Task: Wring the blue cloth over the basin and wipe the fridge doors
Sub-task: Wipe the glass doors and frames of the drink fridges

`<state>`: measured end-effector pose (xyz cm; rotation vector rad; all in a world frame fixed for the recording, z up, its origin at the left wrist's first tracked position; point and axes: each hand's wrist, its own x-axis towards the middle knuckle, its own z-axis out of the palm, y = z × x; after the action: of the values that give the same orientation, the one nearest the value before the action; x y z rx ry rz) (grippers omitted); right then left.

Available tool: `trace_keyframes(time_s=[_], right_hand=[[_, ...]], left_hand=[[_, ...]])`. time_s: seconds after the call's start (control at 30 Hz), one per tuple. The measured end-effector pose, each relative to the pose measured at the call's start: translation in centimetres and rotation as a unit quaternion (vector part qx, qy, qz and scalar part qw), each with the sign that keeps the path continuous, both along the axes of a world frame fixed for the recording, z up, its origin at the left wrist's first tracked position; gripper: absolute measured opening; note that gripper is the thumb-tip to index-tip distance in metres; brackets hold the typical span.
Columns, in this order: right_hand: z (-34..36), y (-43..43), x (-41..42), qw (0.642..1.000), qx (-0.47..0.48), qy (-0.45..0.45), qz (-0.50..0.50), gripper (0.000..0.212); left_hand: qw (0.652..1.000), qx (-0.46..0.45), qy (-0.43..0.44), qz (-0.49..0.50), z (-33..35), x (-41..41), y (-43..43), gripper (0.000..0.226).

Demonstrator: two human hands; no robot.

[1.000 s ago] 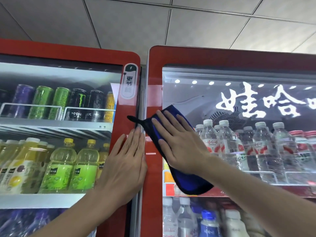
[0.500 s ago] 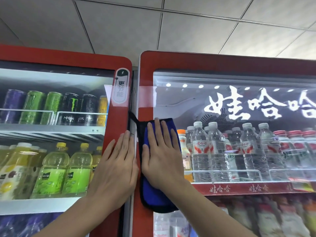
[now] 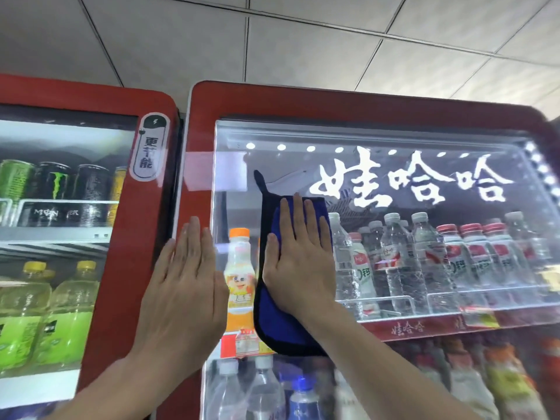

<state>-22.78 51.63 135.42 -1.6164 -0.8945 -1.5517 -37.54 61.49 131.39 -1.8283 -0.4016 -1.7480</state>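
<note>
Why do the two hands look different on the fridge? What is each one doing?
The right hand presses the blue cloth flat against the glass door; the left hand is bare, with nothing under it. The right hand lies on the glass in front of the bottles, while the left hand rests mostly on the red frame at the door's edge. Both are open and flat, fingers pointing up.

Bright fridge LEDs (image 3: 281, 146), blurred, warped edges
</note>
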Motion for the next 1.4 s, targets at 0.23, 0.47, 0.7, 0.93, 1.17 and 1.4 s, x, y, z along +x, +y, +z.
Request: trace_keyframes(time_s=[0.23, 0.47, 0.7, 0.93, 1.17, 1.4], right_hand=[[0.1, -1.9, 1.5, 0.999, 0.006, 0.043, -0.017, 0.065], [2.7, 1.5, -2.5, 0.997, -0.056, -0.005, 0.045, 0.065], [4.3, -4.6, -1.9, 0.852, -0.099, 0.18, 0.481, 0.067], [3.8, -9.2, 1.6, 0.821, -0.092, 0.145, 0.544, 0.053], [-1.2, -12.2, 9.7, 0.973, -0.073, -0.124, 0.181, 0.058], [-3.0, -14.4, 13.2, 0.995, -0.095, -0.009, -0.011, 0.065]], left_hand=[[0.999, 0.02, 0.017, -0.027, 0.5, 0.8, -2.2, 0.062], [0.996, 0.002, -0.003, -0.087, 1.8, 0.2, -3.9, 0.064], [0.99, 0.001, 0.02, -0.14, 2.8, 4.2, -7.8, 0.065], [0.998, -0.063, 0.023, -0.001, 6.4, 11.0, -7.8, 0.068], [1.0, -0.011, 0.027, -0.008, 7.1, 11.8, -7.0, 0.067], [0.999, -0.022, 0.038, -0.004, 7.2, 13.1, -8.3, 0.069]])
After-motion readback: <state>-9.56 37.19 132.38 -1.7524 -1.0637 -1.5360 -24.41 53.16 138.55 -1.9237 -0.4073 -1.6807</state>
